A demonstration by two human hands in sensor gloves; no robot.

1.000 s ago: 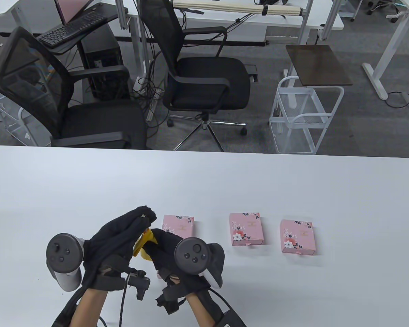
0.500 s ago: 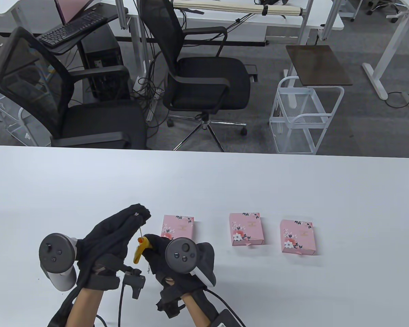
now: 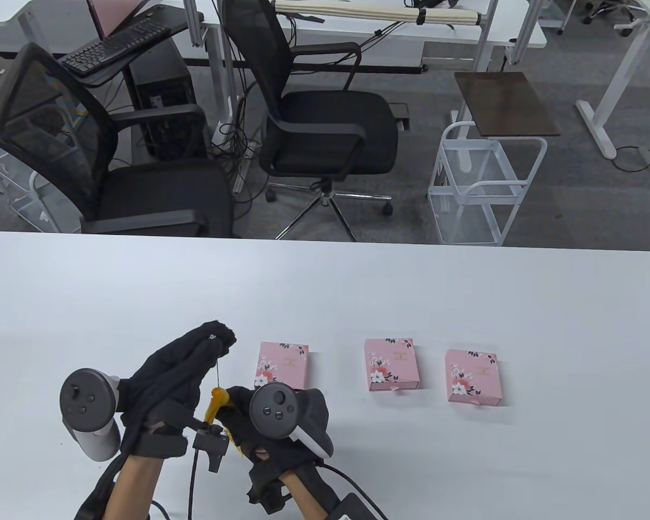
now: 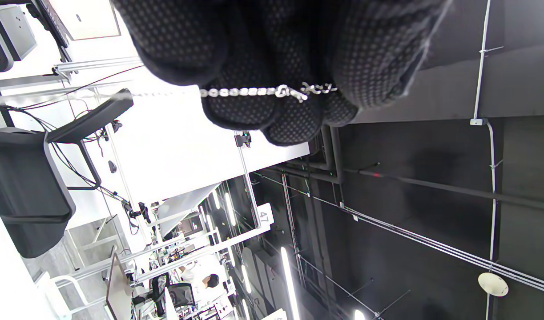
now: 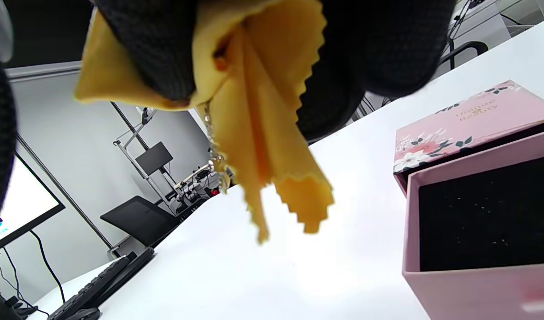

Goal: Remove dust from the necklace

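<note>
At the near edge of the white worktop (image 3: 466,303), the right hand (image 3: 260,420) has its grip clenched round a yellow cloth (image 3: 215,406). In the right wrist view the cloth (image 5: 258,133) bunches between the gloved fingers (image 5: 165,49) and hangs down in folds with zigzag edges, and a stretch of the silver necklace (image 5: 211,146) dangles out of it beside the folds, clear of the worktop.

Just to the left and slightly farther out, the left hand (image 3: 179,374) is raised with its fingertips gathered; its grip pinches the other end of the necklace (image 3: 216,371), which runs as a thin taut line down from those fingertips to the cloth. The left wrist view shows the chain (image 4: 254,92) and its clasp lying across the dotted glove fingertips (image 4: 240,106). The necklace is thus held in the air between the two hands, above the worktop.

Close beside the right hand, in its wrist view, stands an open pink box (image 5: 481,226) with a dark lining, with a pink flowered box (image 5: 467,122) right behind it.

Farther out and to the right, three pink flowered boxes lie in a row on the worktop: the left box (image 3: 283,364) just beyond the right hand, the middle box (image 3: 391,364), and the right box (image 3: 473,377), each apart from the next.

Beyond the worktop's far edge stand two black office chairs (image 3: 325,124) and a white wire cart (image 3: 482,184).
</note>
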